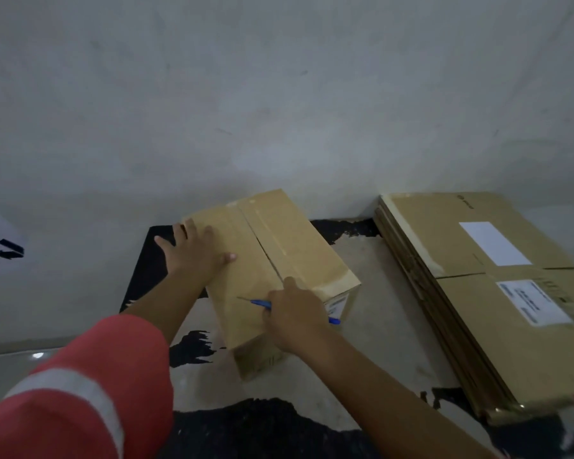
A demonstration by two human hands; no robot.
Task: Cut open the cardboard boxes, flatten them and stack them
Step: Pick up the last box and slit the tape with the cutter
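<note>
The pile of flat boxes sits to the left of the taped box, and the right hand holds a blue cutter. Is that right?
Not quite. The head view shows the pile of flat boxes to the right of the taped box, not the left. The right hand does hold the blue cutter.

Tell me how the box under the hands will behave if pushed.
The box probably holds its shape: its faces look square and flat. It likely slides rather than tips, since it lies long and low on the floor.
</note>
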